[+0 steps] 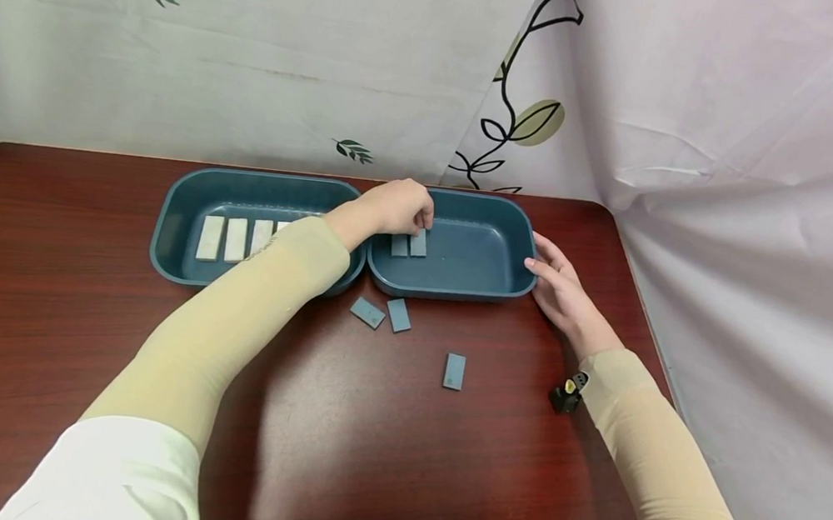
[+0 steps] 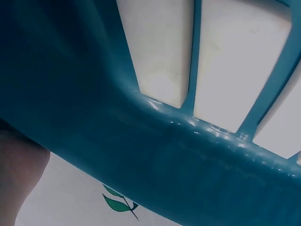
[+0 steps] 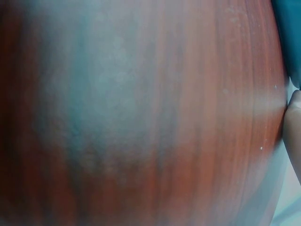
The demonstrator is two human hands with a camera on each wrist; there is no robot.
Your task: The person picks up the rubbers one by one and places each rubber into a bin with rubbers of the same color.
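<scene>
table [image 1: 367, 456]: dark red, across the frame
left tray [image 1: 168, 257]: left of centre
right tray [image 1: 465, 256]: frame centre
left hand [image 1: 395, 206]: above centre, pinching a gray tile [image 1: 419, 245] inside the right tray
right hand [image 1: 567, 295]: right of centre, spread, touching the right tray's end
white blocks [image 1: 235, 239]: in left tray
loose tiles [image 1: 454, 372]: three, below centre

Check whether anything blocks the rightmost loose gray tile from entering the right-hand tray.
Only the near wall of the right-hand tray stands before the gray tile; nothing else visible does. The left hand is at the tray's left end, to the side.
</scene>
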